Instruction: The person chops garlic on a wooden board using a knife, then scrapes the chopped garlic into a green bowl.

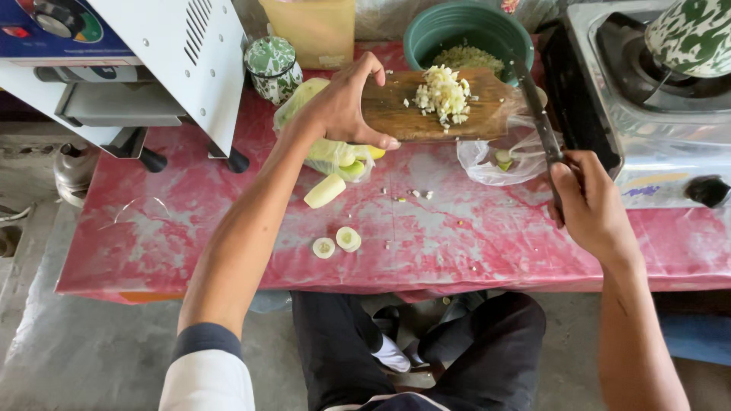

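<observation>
We find the board [426,114] lifted off the table [190,228] and tilted, its far edge at the rim of the green bowl [426,34]. A heap of chopped white pieces [443,93] sits on it, just beyond the left fingertips. The left hand [339,106] grasps the board's near left corner, thumb under the near edge, fingers curled over the top. The right hand [590,202] is clenched on the handle of a knife [537,114]; the blade runs away from its fingers and meets the board's right end.

We note a clear bag [499,156] holding green slices between the two hands, just left of the right thumb. Under the left palm lies a second bag [335,152] of pale green pieces. A cut stalk [325,190] and two round slices [337,243] rest on the table nearer the body than the left fingers. A stove [647,144] stands beyond the right knuckles. A patterned jar [272,67] stands left of the left fingers.
</observation>
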